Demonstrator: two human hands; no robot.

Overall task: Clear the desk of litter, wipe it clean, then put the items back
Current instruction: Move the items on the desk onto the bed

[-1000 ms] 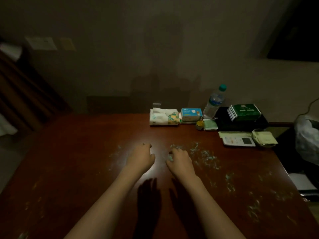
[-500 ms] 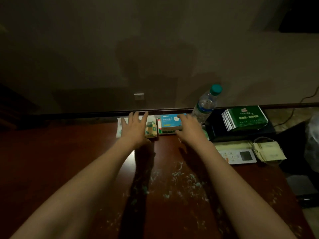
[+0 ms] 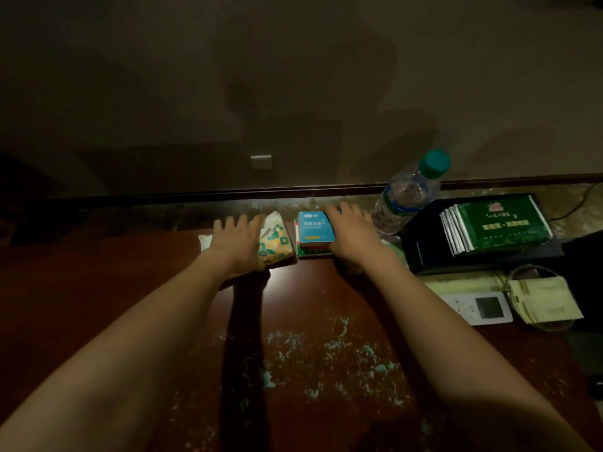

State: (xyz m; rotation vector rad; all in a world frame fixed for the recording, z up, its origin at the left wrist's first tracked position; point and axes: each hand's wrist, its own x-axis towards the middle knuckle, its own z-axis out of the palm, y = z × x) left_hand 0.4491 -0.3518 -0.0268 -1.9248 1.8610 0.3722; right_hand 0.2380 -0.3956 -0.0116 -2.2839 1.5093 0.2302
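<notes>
Our left hand (image 3: 236,244) lies flat-fingered on the tissue pack (image 3: 272,243), our right hand (image 3: 350,236) flat beside the blue box (image 3: 315,231); we judge they're being moved off the littered desk (image 3: 98,288) for wiping

1. A dark reddish wooden desk (image 3: 81,305) fills the lower frame, its far edge toward a wall.
2. Pale crumbs of litter (image 3: 326,360) speckle the centre, toward 6 o'clock.
3. At 12 o'clock lie a patterned tissue pack (image 3: 275,244) and a blue box (image 3: 315,230) stacked on flatter packets.
4. Toward 1 o'clock stands a water bottle (image 3: 404,200); at 3 o'clock lie a white remote (image 3: 479,308) and paper sachets (image 3: 545,298).
</notes>
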